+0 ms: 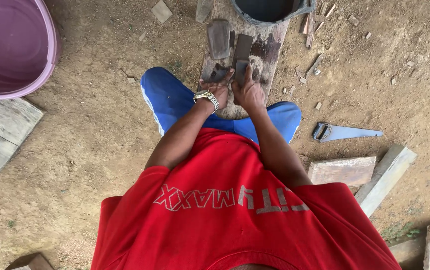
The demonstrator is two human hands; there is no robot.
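I sit astride a weathered wooden plank (270, 50) lying on the dirt. My left hand (218, 90), with a metal wristwatch, and my right hand (249, 91) meet over a flat dark metal blade (240, 67). Both hands press it down against a dark rectangular sharpening stone (243, 49) on the plank. Fingers of both hands rest on the blade; its near end is hidden under them. A second, rounded grey stone (218, 38) lies on the plank just left of the first.
A dark bucket (271, 11) stands at the plank's far end. A purple basin (12, 47) sits far left above a grey board (0, 130). A handsaw (345, 132) and wooden blocks (342, 171) lie to the right, with wood scraps scattered around.
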